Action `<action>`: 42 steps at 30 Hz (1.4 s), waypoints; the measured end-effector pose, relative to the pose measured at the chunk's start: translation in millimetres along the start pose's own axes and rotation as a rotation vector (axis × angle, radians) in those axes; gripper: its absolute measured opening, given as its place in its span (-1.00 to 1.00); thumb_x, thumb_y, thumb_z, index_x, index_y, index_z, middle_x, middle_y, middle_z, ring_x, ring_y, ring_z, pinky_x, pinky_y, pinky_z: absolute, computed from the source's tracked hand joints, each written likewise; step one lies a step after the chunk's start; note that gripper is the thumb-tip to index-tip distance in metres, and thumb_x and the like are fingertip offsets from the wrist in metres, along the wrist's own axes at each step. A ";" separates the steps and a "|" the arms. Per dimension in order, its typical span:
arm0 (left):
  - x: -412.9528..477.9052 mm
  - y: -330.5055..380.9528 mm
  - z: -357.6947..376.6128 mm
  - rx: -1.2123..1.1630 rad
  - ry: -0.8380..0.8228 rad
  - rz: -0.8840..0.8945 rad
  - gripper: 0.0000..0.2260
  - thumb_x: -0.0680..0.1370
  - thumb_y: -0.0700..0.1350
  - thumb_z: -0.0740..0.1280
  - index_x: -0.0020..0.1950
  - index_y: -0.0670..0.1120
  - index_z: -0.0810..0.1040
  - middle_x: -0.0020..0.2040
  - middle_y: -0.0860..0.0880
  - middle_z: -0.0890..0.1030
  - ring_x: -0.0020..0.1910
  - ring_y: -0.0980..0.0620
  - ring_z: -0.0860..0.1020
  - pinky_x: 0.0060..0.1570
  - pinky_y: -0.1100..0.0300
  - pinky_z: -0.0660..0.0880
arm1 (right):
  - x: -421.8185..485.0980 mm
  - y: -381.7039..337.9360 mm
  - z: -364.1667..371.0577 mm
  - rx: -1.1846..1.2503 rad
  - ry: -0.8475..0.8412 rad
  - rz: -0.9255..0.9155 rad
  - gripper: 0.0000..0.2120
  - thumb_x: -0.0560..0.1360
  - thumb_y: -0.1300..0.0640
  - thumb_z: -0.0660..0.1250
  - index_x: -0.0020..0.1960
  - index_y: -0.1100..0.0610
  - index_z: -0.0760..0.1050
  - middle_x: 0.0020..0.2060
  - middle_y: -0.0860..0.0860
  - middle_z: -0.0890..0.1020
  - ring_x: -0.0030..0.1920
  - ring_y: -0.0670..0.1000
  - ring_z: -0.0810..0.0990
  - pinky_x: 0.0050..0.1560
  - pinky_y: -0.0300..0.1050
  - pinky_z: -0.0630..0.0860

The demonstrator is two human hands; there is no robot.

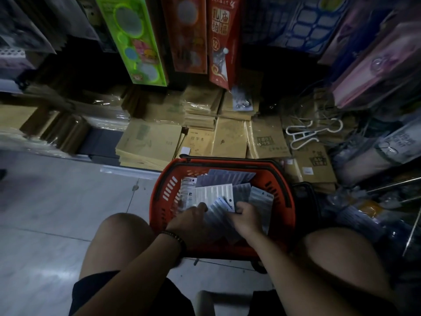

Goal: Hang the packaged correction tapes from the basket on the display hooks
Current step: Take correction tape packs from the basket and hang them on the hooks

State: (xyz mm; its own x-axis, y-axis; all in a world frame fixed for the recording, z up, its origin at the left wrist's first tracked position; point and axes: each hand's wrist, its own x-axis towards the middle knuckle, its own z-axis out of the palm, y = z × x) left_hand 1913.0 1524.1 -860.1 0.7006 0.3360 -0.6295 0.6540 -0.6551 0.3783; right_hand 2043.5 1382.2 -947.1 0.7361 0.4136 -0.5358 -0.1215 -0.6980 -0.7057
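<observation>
While the person sits low with a knee on either side of the red slotted plastic basket (164, 197) on the pale tiled floor (57, 201), both hands work inside it. At the basket's left half, the left hand (191, 218), a dark bead bracelet (174, 236) on its wrist, presses curled fingers onto the loose white and grey carded correction-tape packs (214, 193), apparently steadying the heap. At its right half, the right hand (247, 218) pinches one small pack (226, 202) by its hang-hole end, likely readying it for the bare metal display hooks (391, 184) right of the basket.

Flat packaged correction tapes (214, 193) lie jumbled inside the red basket (168, 190).
</observation>
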 end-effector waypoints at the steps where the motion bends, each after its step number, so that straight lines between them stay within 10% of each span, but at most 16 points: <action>1: -0.8 -0.1 1.1 -0.001 0.007 -0.011 -0.44 0.61 0.18 0.36 0.53 0.01 0.32 0.39 -0.12 0.56 0.25 -0.10 0.62 0.23 -0.08 0.62 | -1.7 -0.1 0.5 -0.002 -0.007 -0.018 -0.68 0.45 0.13 0.58 -0.34 0.08 0.47 -0.52 -0.15 0.53 -0.41 -0.16 0.46 -0.43 -0.28 0.29; 7: -12.0 8.5 8.9 0.080 0.032 0.082 -0.27 0.62 0.13 0.41 0.65 -0.08 0.13 0.58 -0.18 0.29 0.52 -0.18 0.39 0.45 -0.10 0.47 | -29.4 -26.4 -7.5 0.124 0.131 -0.146 -0.55 0.51 0.14 0.48 -0.42 0.10 0.29 -0.56 -0.09 0.35 -0.46 -0.12 0.35 -0.37 -0.07 0.24; 16: -38.7 27.0 31.9 0.160 0.237 0.203 -0.07 0.60 0.22 0.37 0.73 -0.01 -0.17 0.72 -0.13 0.05 0.66 -0.19 0.14 0.57 -0.19 0.30 | -73.6 -71.5 -38.1 0.384 0.268 0.011 -0.82 0.55 0.06 0.40 -0.12 0.17 0.56 -0.27 0.10 0.63 -0.25 0.10 0.62 -0.27 0.09 0.58; 31: -79.7 51.4 9.0 -0.179 0.748 0.421 -0.52 0.57 -0.07 0.50 0.47 0.17 0.53 0.17 0.04 0.69 0.09 0.08 0.66 0.02 0.07 0.65 | -131.9 -132.4 -123.3 0.253 0.006 -0.088 -0.70 0.60 0.05 0.31 -0.05 0.28 0.66 -0.20 0.28 0.73 -0.30 0.16 0.73 -0.37 -0.08 0.44; 34: -88.0 57.6 -10.6 -0.276 0.815 0.407 -0.63 0.56 -0.05 0.52 0.34 0.17 0.59 0.09 0.22 0.68 0.03 0.31 0.61 0.04 0.24 0.61 | -131.4 -141.3 -143.1 0.027 0.198 -0.219 -0.69 0.54 -0.03 0.20 -0.15 0.17 0.57 -0.26 0.18 0.69 -0.31 0.16 0.73 -0.27 0.08 0.67; 38: -100.3 59.5 -43.7 -0.497 0.820 0.340 -0.74 0.61 0.03 0.46 0.15 0.35 0.48 0.00 0.24 0.65 -0.01 0.38 0.60 -0.03 0.32 0.54 | -142.1 -164.5 -178.2 -0.226 0.299 -0.298 -0.63 0.59 0.03 0.24 -0.30 0.23 0.49 -0.39 0.12 0.61 -0.28 0.18 0.67 -0.30 -0.04 0.43; 42: -107.6 69.4 -70.8 -0.579 0.711 0.410 -0.78 0.67 0.06 0.35 0.18 0.41 0.47 0.08 0.17 0.68 0.08 0.20 0.65 0.03 0.14 0.61 | -166.3 -197.4 -186.3 -0.014 0.140 -0.306 -0.70 0.54 0.06 0.26 -0.30 0.19 0.51 -0.46 0.12 0.65 -0.41 0.19 0.72 -0.39 -0.09 0.50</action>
State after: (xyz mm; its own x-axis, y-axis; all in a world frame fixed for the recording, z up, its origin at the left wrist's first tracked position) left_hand 1903.2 1490.4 -718.1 0.7868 0.6085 0.1033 0.2299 -0.4443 0.8659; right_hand 2069.1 1342.4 -632.4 0.8215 0.5214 -0.2309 0.1273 -0.5623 -0.8171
